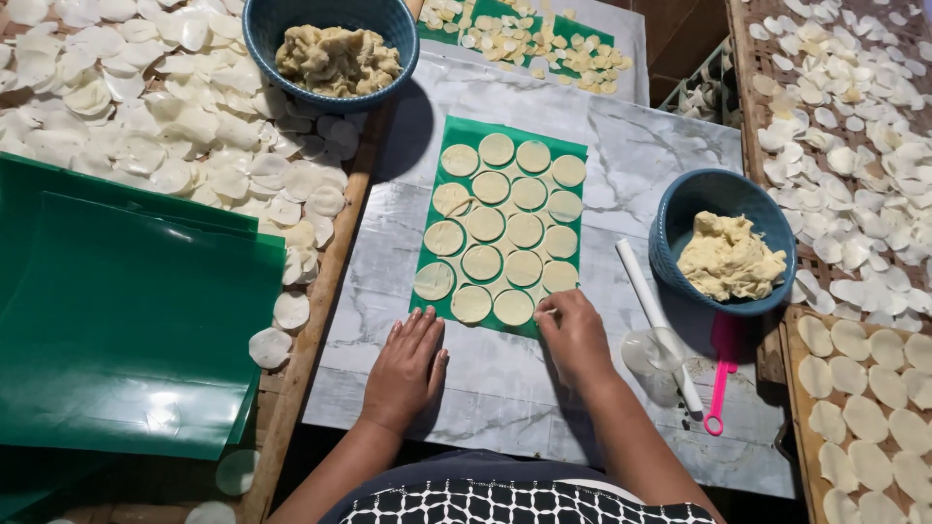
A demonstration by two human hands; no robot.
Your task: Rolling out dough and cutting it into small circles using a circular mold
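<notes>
A green plastic sheet lies on a marble-patterned table, covered with several flat round dough discs in rows. My right hand rests at the sheet's near right corner, fingertips touching a disc at the edge. My left hand lies flat, fingers spread, on the table just below the sheet's near left corner. Neither hand holds anything.
A blue bowl of dough stands right of the sheet, with a white rolling stick, a clear cup and a pink scraper beside it. Another blue dough bowl is at the back. Green sheets are stacked left. Racks of drying discs flank the table.
</notes>
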